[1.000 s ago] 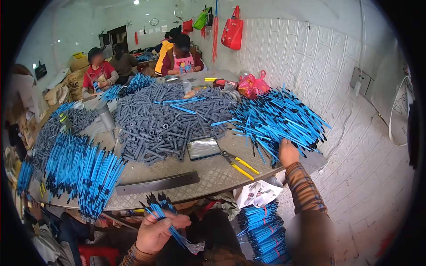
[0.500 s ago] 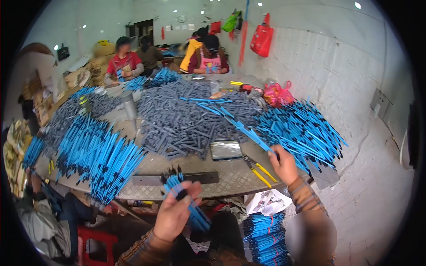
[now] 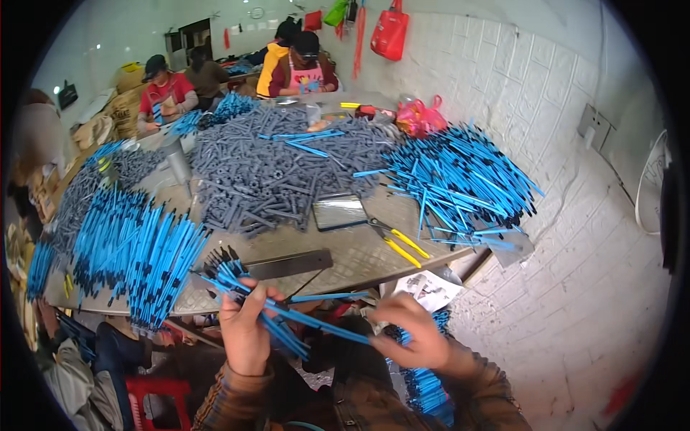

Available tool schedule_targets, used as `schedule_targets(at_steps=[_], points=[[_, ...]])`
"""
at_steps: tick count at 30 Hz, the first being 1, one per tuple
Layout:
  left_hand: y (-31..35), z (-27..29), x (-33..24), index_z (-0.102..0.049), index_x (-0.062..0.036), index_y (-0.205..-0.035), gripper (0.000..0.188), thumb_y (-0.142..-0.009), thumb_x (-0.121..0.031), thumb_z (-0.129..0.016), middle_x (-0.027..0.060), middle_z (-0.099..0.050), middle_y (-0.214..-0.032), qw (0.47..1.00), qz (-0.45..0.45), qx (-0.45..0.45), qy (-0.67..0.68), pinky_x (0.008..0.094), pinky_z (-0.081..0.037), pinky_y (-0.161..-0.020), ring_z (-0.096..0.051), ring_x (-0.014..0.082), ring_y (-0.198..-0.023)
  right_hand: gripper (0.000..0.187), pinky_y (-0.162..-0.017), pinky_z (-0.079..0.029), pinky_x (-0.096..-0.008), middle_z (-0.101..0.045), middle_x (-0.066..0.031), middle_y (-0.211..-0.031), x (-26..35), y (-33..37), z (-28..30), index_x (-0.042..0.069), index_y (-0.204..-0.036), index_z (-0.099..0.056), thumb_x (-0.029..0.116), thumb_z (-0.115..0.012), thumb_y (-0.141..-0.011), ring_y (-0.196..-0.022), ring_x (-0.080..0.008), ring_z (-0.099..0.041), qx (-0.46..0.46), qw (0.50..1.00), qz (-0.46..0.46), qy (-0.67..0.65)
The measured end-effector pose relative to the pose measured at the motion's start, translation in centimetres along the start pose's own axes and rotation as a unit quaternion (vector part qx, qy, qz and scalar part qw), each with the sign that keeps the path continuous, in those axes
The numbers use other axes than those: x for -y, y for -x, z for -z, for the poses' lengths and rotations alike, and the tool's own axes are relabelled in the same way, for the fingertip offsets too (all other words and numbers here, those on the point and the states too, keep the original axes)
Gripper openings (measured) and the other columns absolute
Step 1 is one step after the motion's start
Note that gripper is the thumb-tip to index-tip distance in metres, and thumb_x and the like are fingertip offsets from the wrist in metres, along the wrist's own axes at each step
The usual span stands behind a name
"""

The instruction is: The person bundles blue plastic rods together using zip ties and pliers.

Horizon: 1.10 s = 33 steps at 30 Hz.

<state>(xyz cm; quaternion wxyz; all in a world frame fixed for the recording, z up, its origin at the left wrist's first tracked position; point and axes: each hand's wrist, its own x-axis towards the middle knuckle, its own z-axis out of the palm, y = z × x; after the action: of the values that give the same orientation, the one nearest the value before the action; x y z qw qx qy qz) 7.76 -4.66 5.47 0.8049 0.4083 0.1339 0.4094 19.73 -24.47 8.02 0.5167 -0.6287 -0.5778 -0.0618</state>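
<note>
Gripping a bundle of blue rods (image 3: 248, 298) in left hand (image 3: 244, 330), right hand (image 3: 413, 337) apparently pinching one rod's end, table (image 3: 345, 251) just beyond.

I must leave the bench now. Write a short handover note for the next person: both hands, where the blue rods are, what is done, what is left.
Left hand: shut on a bundle of blue rods with black tips, held fanned over the table edge.
Right hand: pinches one single blue rod, its far end at the bundle.
On the table: blue rod piles at left and right, grey parts heap in the middle, yellow-handled scissors.
Done: bundle partly gathered.
Left: large piles are not yet bundled.
</note>
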Motion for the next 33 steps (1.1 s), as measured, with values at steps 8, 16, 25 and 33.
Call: schedule_targets(at_steps=[8, 16, 25, 33], points=[[1.5, -0.5, 1.5, -0.052, -0.0053, -0.096, 0.02, -0.079, 0.002, -0.059, 0.0105, -0.061, -0.08, 0.994, 0.067, 0.081, -0.006, 0.0282, -0.048, -0.065, -0.06, 0.0209, -0.072, 0.038, -0.044, -0.037, -0.032, -0.054, -0.011, -0.073, 7.7, -1.2, 4.6, 0.001, -0.115, -0.053, 0.025, -0.057, -0.086, -0.052, -0.0227, -0.049, 0.254, 0.725, 0.219, -0.602], [2.6, -0.9, 1.6, -0.051, -0.0063, -0.098, 0.023, -0.079, 0.004, -0.057, 0.0103, -0.061, -0.084, 0.988, 0.123, 0.081, -0.038, 0.0284, -0.049, -0.065, -0.061, 0.0209, -0.076, 0.035, -0.045, -0.037, -0.0318, -0.055, -0.0105, -0.072, 5.5, -0.4, 4.6, -0.002, -0.106, -0.059, 0.026, -0.056, -0.086, -0.054, -0.0213, -0.051, 0.312, 0.655, 0.232, -0.647], [2.4, -1.4, 2.9, -0.05, -0.0072, -0.1, 0.017, -0.084, -0.004, -0.054, 0.0113, -0.062, -0.087, 0.989, 0.137, 0.05, -0.022, 0.0309, -0.05, -0.069, -0.061, 0.0216, -0.082, 0.039, -0.062, -0.046, -0.0387, -0.056, -0.017, -0.087, -2.9, 6.0, -4.5, 0.001, -0.111, -0.049, 0.019, -0.062, -0.079, -0.075, -0.035, -0.055, 0.099, 0.982, -0.158, -0.008], [2.6, 2.1, 1.4, -0.049, -0.0066, -0.104, 0.017, -0.089, -0.015, -0.051, 0.0096, -0.059, -0.086, 0.974, 0.174, 0.0, 0.141, 0.0351, -0.051, -0.073, -0.059, 0.0213, -0.083, 0.027, -0.068, -0.047, -0.0322, -0.058, -0.0159, -0.083, -2.6, 5.5, -5.0, 0.001, -0.104, -0.055, 0.01, -0.06, -0.078, -0.076, -0.0302, -0.059, 0.144, 0.965, -0.218, -0.001]])
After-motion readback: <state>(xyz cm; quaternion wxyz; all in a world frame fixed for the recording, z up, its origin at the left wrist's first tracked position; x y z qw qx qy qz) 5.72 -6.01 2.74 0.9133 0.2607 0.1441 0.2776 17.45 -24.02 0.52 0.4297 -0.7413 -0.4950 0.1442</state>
